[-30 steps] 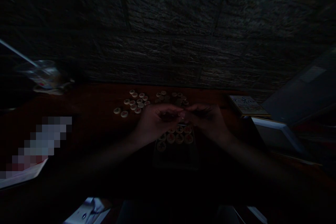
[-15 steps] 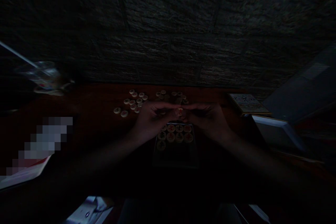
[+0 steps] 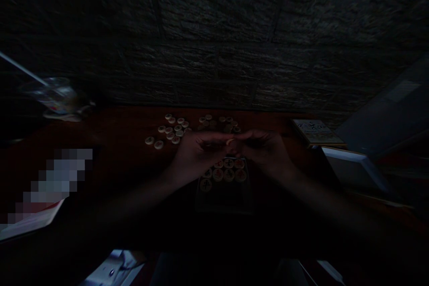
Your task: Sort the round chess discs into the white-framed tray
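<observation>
My left hand (image 3: 194,152) and my right hand (image 3: 264,149) meet at the fingertips above a tray, both pinched on one xiangqi piece (image 3: 230,142). Fingers hide most of that round piece; only a pale bit of it shows. Below them lies the shallow tray (image 3: 224,209), with rows of xiangqi pieces (image 3: 229,174) in its far part, marked in red and black. One black-marked piece (image 3: 205,184) sits alone in the nearest row at the left. Beyond my hands, loose pieces (image 3: 170,136) are scattered on the dark red table (image 3: 134,118).
At the right lie a printed box lid (image 3: 317,130) and an open box part (image 3: 351,167). A clear plastic cup (image 3: 60,96) with a straw stands at the far left. A stone-block wall (image 3: 214,53) rises behind the table. The scene is very dark.
The piece between my fingertips has turned, so its red mark no longer shows. My hands stay nearly in place, fingers slightly shifted. The loose pieces and tray look unchanged.
</observation>
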`<action>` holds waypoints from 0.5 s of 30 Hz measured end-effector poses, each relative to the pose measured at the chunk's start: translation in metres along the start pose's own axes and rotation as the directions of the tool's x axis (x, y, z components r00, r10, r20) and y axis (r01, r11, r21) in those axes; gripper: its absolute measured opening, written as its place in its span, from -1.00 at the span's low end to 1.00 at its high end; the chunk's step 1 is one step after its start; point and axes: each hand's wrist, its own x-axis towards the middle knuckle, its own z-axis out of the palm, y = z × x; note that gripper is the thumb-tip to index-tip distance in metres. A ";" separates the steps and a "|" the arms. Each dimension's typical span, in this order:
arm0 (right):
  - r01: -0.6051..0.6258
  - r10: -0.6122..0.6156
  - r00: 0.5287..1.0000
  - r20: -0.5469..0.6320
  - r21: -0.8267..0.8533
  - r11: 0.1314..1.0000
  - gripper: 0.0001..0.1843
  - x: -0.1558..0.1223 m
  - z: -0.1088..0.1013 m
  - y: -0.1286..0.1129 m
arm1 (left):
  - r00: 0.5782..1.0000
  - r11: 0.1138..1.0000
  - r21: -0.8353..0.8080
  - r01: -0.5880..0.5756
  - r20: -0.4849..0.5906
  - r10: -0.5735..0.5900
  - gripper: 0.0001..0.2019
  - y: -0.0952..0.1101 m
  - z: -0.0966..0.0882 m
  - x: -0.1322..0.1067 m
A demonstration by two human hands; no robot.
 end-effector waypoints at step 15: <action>-0.092 0.092 0.995 0.031 0.003 0.996 -0.69 -0.001 0.000 -0.005 | 0.991 0.982 0.140 -0.129 0.048 0.124 -0.71 -0.007 -0.001 -0.006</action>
